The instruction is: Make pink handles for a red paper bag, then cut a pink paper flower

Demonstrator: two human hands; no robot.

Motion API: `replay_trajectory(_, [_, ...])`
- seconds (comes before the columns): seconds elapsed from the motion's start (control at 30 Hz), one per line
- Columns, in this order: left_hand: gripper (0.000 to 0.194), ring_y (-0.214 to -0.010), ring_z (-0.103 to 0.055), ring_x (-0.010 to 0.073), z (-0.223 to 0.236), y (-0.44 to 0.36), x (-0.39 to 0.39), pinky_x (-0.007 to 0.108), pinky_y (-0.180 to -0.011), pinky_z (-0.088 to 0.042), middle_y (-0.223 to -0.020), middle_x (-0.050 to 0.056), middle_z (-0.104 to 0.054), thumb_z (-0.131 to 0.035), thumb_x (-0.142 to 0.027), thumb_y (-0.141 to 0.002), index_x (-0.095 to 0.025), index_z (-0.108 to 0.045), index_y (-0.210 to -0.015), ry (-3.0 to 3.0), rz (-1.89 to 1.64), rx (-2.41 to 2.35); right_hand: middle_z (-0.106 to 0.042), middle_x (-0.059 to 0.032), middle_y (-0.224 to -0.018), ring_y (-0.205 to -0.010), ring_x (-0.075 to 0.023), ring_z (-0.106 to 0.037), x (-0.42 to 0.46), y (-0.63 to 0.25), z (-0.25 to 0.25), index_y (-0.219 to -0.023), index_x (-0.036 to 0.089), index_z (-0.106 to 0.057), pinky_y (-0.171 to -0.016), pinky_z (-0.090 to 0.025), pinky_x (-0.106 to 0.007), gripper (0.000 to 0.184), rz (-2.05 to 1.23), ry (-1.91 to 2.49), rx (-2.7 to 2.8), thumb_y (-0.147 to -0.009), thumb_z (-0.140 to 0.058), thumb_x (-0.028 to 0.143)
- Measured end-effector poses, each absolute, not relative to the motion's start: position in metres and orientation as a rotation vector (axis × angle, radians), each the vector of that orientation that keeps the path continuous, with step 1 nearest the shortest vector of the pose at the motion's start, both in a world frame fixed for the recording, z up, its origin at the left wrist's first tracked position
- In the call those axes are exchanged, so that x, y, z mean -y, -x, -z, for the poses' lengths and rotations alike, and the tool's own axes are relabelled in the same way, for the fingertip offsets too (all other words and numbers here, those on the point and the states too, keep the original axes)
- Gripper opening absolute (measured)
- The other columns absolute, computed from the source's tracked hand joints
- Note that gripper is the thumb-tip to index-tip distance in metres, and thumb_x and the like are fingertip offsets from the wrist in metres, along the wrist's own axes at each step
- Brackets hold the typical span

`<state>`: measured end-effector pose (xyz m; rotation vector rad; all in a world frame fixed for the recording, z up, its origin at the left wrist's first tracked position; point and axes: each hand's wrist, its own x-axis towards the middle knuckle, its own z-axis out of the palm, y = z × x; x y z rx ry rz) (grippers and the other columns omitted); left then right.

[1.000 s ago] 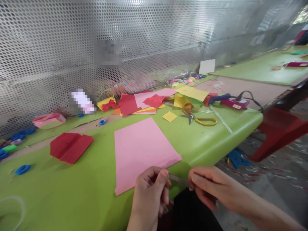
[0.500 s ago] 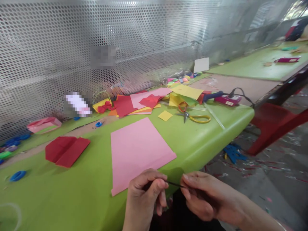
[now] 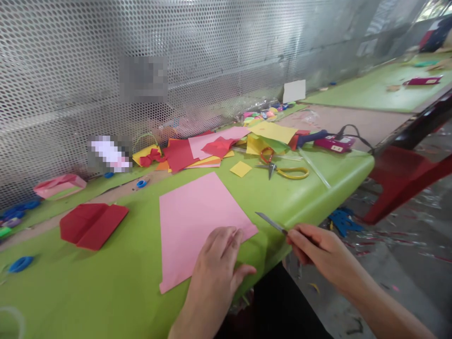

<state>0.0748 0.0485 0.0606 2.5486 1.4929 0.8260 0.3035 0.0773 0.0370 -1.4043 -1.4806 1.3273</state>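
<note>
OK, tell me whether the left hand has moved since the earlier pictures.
Yes: the left hand has moved forward, farther over the near edge of the pink sheet.

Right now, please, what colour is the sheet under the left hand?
The sheet is pink, in the head view.

Perforated metal wall (image 3: 219, 42), red chair (image 3: 397, 176).

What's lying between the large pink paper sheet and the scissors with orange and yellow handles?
A small yellow paper square lies between the pink sheet and the scissors, seen in the head view.
</note>
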Motion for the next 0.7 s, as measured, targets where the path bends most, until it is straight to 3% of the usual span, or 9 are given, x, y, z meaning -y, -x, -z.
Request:
replay_trajectory(0.07, [0.049,-0.104,-0.062,0.026,-0.053,-0.074,-0.046,0.046,-0.087,-0.057,-0.115,0.012,-0.065,-0.064,-0.034,-0.082,-0.018,-0.054,-0.127,-2.621,-0.727,-1.463,-0.047,0.004,-0.044,-0.045,-0.0107,-0.041,-0.081,-0.307,-0.031,-0.06,0.021,-0.05,-0.048,-0.029,-0.025,0.042,-1.28,1.463,1.526,-0.085,-0.049,0.055])
replay_trajectory(0.27, [0.036,-0.105,-0.062,0.0216,-0.055,-0.071,-0.039,0.039,-0.088,-0.057,-0.113,0.01,-0.066,-0.054,-0.007,-0.086,-0.016,-0.059,-0.12,-2.638,-0.731,-1.295,-0.04,0.0081,-0.036,-0.035,-0.0081,-0.03,-0.082,-0.311,-0.029,-0.06,0.022,-0.047,-0.04,-0.019,-0.023,0.038,-1.578,1.435,1.515,-0.083,-0.052,0.053])
replay_trajectory(0.43, [0.027,-0.103,-0.061,0.0204,-0.062,-0.073,-0.041,0.037,-0.087,-0.057,-0.11,0.011,-0.066,-0.054,-0.007,-0.086,-0.013,-0.063,-0.11,-2.608,-0.785,-1.284,-0.042,0.0077,-0.037,-0.037,-0.0086,-0.034,-0.087,-0.314,-0.033,-0.059,0.022,-0.049,-0.042,-0.024,-0.023,0.034,-1.518,1.416,1.651,-0.082,-0.055,0.045])
replay_trajectory(0.6, [0.017,-0.098,-0.063,0.0233,-0.066,-0.073,-0.043,0.051,-0.092,-0.05,-0.101,0.006,-0.071,-0.055,-0.015,-0.087,-0.02,-0.068,-0.097,-2.671,-0.814,-1.379,-0.045,0.0064,-0.039,-0.04,-0.0097,-0.038,-0.09,-0.319,-0.031,-0.058,0.022,-0.047,-0.044,-0.027,-0.023,0.034,-1.433,1.425,1.784,-0.086,-0.05,0.041])
replay_trajectory(0.7, [0.015,-0.095,-0.063,0.0237,-0.069,-0.07,-0.046,0.053,-0.09,-0.049,-0.099,0.004,-0.072,-0.055,-0.017,-0.087,-0.023,-0.068,-0.089,-2.66,-0.79,-1.412,-0.046,0.0057,-0.04,-0.041,-0.0099,-0.038,-0.091,-0.321,-0.033,-0.06,0.022,-0.05,-0.045,-0.029,-0.023,0.032,-1.478,1.397,1.879,-0.085,-0.051,0.041])
